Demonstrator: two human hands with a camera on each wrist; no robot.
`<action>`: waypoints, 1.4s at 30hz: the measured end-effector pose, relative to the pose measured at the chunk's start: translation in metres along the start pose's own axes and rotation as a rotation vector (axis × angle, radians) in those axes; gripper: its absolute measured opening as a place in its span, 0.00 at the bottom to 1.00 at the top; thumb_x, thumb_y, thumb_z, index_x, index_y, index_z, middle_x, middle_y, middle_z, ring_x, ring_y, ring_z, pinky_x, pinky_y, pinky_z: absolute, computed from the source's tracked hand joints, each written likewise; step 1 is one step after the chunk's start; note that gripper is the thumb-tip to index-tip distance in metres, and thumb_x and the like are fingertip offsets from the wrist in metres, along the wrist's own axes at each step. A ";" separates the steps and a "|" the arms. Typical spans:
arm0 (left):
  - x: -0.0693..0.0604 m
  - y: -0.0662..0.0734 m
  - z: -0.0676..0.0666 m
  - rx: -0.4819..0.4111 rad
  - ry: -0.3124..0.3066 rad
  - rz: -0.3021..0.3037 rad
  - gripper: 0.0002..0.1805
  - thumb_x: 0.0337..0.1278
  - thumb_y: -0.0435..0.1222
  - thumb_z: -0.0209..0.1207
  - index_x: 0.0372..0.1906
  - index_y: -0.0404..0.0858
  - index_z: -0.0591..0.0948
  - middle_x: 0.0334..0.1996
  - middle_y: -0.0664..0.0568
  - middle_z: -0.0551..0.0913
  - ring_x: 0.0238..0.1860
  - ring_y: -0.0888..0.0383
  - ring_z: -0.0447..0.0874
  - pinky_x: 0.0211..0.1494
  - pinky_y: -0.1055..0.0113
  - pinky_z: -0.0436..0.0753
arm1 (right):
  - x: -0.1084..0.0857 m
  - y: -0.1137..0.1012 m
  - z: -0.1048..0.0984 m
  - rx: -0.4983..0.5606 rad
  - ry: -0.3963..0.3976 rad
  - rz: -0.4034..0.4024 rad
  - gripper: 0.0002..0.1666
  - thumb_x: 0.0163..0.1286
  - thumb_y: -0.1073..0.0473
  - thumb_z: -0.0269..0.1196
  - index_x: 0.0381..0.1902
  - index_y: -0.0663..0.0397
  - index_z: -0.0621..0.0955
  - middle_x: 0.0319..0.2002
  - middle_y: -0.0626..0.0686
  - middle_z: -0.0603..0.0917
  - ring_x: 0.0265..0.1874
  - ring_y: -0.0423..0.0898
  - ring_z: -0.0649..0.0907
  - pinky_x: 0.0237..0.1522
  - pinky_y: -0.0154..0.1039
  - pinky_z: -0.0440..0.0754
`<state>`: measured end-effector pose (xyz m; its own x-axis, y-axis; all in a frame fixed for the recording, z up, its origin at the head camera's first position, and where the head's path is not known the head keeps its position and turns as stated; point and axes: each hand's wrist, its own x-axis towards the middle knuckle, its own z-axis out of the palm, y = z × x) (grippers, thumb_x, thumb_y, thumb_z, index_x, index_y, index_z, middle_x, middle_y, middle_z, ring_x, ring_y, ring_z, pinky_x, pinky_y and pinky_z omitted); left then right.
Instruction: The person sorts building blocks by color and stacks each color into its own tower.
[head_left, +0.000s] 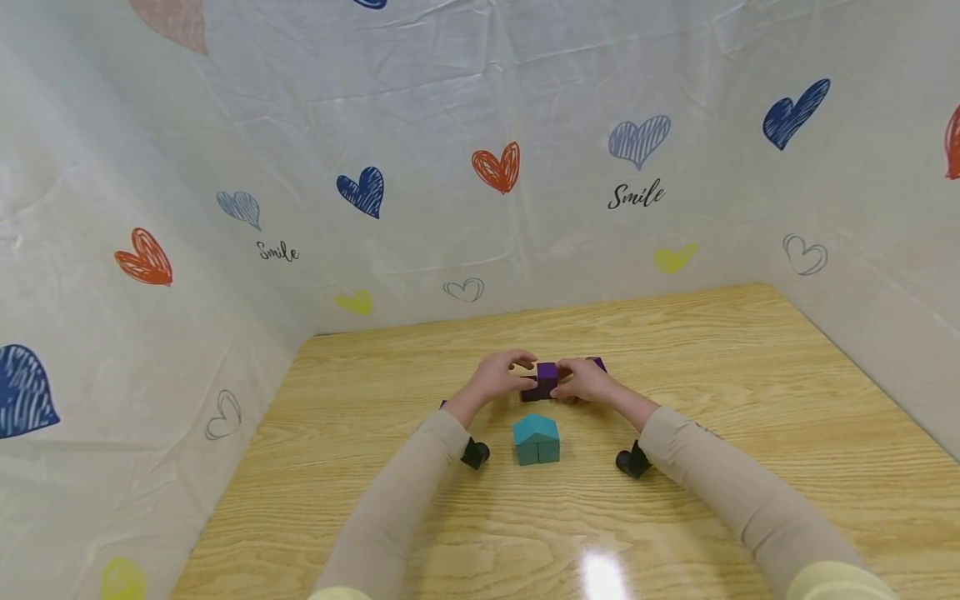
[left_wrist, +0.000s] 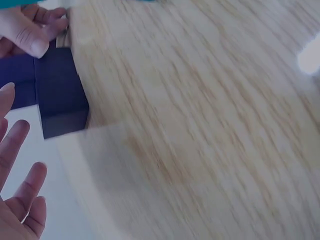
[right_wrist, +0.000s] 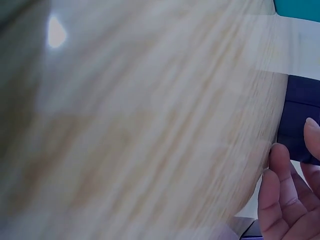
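Dark purple blocks (head_left: 547, 385) stand at the back middle of the table, a taller part at the right and a lower dark block (head_left: 529, 390) against its left side. My right hand (head_left: 588, 381) pinches the taller part from the right; its thumb (right_wrist: 313, 137) shows against the dark face in the right wrist view. On the left, my left hand (head_left: 501, 377) hovers with fingers spread, apart from the blocks in the left wrist view. Nearer me stands a small teal house of blocks (head_left: 537, 439), a peaked top over two lower blocks.
Another purple block (head_left: 597, 363) shows partly behind my right hand. A purple corner (head_left: 443, 404) peeks out beside my left wrist. Black wrist cameras (head_left: 476, 454) hang under both forearms. White cloth printed with hearts (head_left: 498, 168) walls the wooden table (head_left: 360, 500) behind and at the sides.
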<state>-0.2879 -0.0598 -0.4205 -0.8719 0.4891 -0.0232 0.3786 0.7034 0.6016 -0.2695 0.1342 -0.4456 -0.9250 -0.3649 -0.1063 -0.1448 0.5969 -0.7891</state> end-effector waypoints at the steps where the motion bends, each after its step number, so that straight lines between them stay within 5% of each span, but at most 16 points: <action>1: -0.001 -0.002 -0.002 -0.010 0.002 -0.003 0.23 0.52 0.40 0.63 0.54 0.39 0.76 0.47 0.50 0.82 0.52 0.53 0.75 0.58 0.62 0.71 | 0.000 0.000 0.000 -0.006 0.003 0.000 0.22 0.59 0.62 0.64 0.50 0.66 0.74 0.48 0.63 0.78 0.26 0.44 0.78 0.28 0.36 0.78; 11: -0.020 -0.020 -0.038 -0.043 0.054 -0.023 0.22 0.54 0.34 0.60 0.55 0.34 0.74 0.49 0.45 0.80 0.55 0.46 0.73 0.59 0.57 0.69 | -0.001 0.000 0.001 0.023 -0.002 0.009 0.27 0.60 0.63 0.63 0.55 0.68 0.71 0.49 0.65 0.77 0.28 0.44 0.79 0.30 0.37 0.79; 16: -0.039 -0.031 -0.056 -0.019 0.078 -0.082 0.23 0.54 0.33 0.60 0.56 0.34 0.73 0.51 0.43 0.78 0.56 0.45 0.72 0.60 0.56 0.68 | -0.001 0.002 0.001 0.035 -0.005 0.017 0.28 0.60 0.63 0.63 0.57 0.68 0.70 0.48 0.64 0.77 0.27 0.44 0.78 0.30 0.36 0.79; 21: -0.059 -0.049 -0.065 -0.037 0.041 -0.127 0.25 0.54 0.33 0.60 0.59 0.31 0.70 0.54 0.38 0.75 0.56 0.42 0.70 0.59 0.53 0.68 | -0.002 0.001 0.001 0.031 -0.004 0.014 0.29 0.60 0.63 0.63 0.57 0.70 0.69 0.49 0.65 0.77 0.27 0.44 0.79 0.30 0.37 0.79; 30: -0.087 -0.082 -0.060 -0.098 -0.141 -0.222 0.29 0.51 0.38 0.64 0.59 0.35 0.71 0.54 0.40 0.74 0.54 0.43 0.72 0.56 0.51 0.70 | -0.003 0.000 0.000 0.019 -0.003 -0.008 0.22 0.60 0.63 0.63 0.51 0.67 0.73 0.45 0.62 0.78 0.25 0.45 0.78 0.27 0.37 0.77; 42: -0.093 -0.096 -0.048 -0.088 -0.048 -0.209 0.19 0.45 0.32 0.67 0.46 0.36 0.77 0.40 0.47 0.79 0.35 0.56 0.74 0.38 0.66 0.71 | -0.001 0.003 0.000 0.047 -0.003 -0.007 0.22 0.60 0.63 0.63 0.51 0.67 0.73 0.44 0.61 0.78 0.25 0.45 0.77 0.27 0.37 0.76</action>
<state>-0.2582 -0.1973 -0.4381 -0.9120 0.3627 -0.1914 0.1606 0.7454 0.6469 -0.2690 0.1365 -0.4477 -0.9230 -0.3708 -0.1027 -0.1341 0.5603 -0.8173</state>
